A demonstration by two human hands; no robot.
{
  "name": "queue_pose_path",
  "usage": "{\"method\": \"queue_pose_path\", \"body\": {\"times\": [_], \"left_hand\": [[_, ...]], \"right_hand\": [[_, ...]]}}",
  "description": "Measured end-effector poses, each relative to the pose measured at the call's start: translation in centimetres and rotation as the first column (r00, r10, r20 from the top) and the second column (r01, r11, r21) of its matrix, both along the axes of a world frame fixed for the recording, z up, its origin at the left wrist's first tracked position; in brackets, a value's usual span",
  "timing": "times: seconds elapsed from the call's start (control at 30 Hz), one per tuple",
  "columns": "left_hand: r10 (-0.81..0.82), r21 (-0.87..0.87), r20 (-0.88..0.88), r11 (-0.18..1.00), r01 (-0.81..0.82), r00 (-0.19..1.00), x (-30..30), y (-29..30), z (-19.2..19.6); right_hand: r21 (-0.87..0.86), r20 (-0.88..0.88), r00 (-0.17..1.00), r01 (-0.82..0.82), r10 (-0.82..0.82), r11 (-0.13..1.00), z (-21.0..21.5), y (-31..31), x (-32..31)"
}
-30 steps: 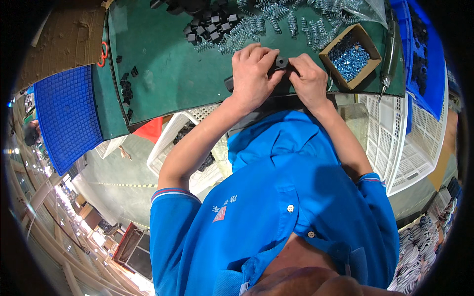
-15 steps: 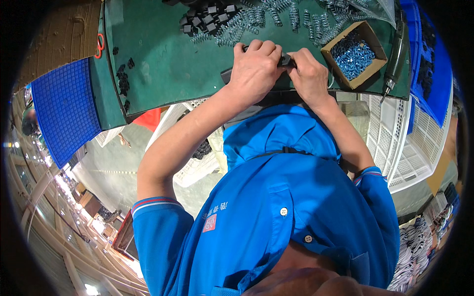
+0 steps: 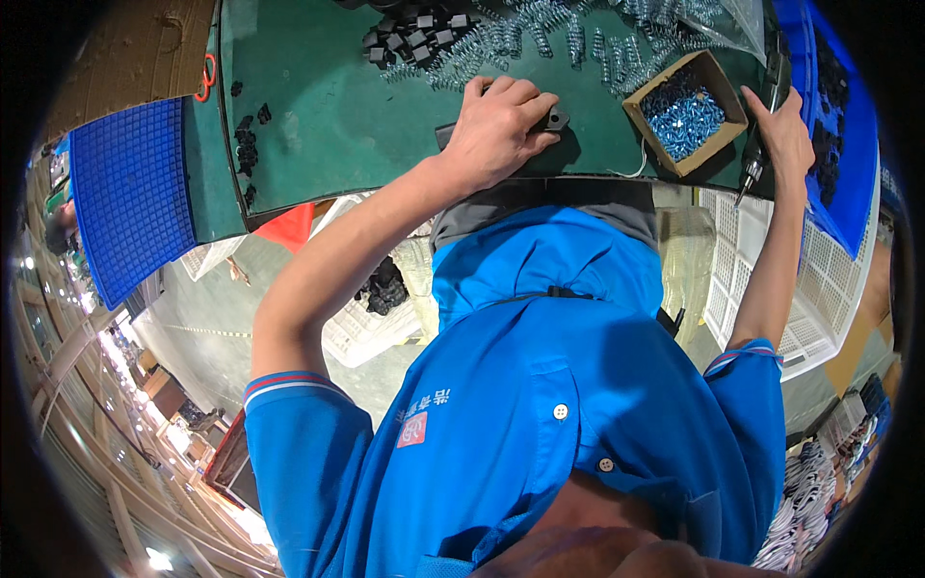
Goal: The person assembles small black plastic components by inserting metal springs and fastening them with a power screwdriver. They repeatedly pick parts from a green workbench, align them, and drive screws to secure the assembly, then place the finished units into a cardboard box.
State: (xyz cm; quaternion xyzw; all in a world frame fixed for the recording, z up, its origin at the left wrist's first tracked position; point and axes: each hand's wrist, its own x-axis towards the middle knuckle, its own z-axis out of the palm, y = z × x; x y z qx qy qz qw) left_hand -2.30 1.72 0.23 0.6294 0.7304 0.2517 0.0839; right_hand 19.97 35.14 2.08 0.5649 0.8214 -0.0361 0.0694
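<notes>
My left hand [image 3: 501,125] is closed over a black plastic part [image 3: 554,119] on the green table; one end with a round hole sticks out past the fingers, and the rest is mostly covered. At the table's right edge my right hand [image 3: 788,140] is on a dark electric screwdriver [image 3: 755,159], thumb on one side and fingers on the other. The screwdriver's bit points toward me. Between the hands stands an open cardboard box [image 3: 715,154] with many small bluish screws [image 3: 686,123] inside.
Metal springs [image 3: 540,34] and black blocks [image 3: 416,40] lie in heaps at the far side. Small black pieces [image 3: 246,149] and red-handled scissors [image 3: 207,77] are at left, near a blue mat [image 3: 135,193]. A blue bin [image 3: 853,183] and white crates [image 3: 819,308] stand at right.
My right hand has left the black part and moved right to the electric screwdriver. My left hand keeps its hold on the part in nearly the same place.
</notes>
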Motion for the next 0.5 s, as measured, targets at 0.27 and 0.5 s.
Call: {"method": "queue_pose_path", "body": {"times": [0.27,0.5], "left_hand": [[0.013,-0.263,-0.243,0.961,-0.079,0.970,2.4,1.1,0.6],[0.070,-0.193,-0.260,0.973,-0.123,0.963,2.7,0.9,-0.1]], "right_hand": [[-0.194,-0.255,0.958,0.080,-0.129,0.978,-1.6,2.4,1.7],[-0.376,-0.907,-0.060,-0.332,-0.418,0.865,3.7,-3.7,1.8]]}}
